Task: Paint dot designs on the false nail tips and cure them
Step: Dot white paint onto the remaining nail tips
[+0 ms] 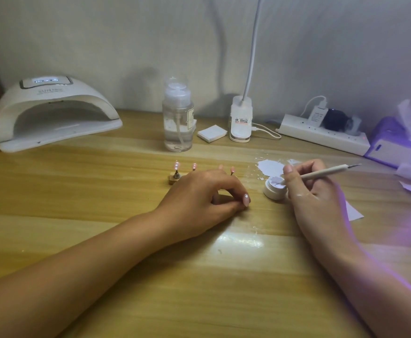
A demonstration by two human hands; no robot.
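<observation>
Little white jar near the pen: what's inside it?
Pale paint shows in the jar, with the dotting tool's tip dipped in. The right hand hides part of it.

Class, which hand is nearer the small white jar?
Right. The right hand is at the white jar, dipping a dotting pen into it; the left hand, pinching a nail tip, rests apart to its left.
</observation>
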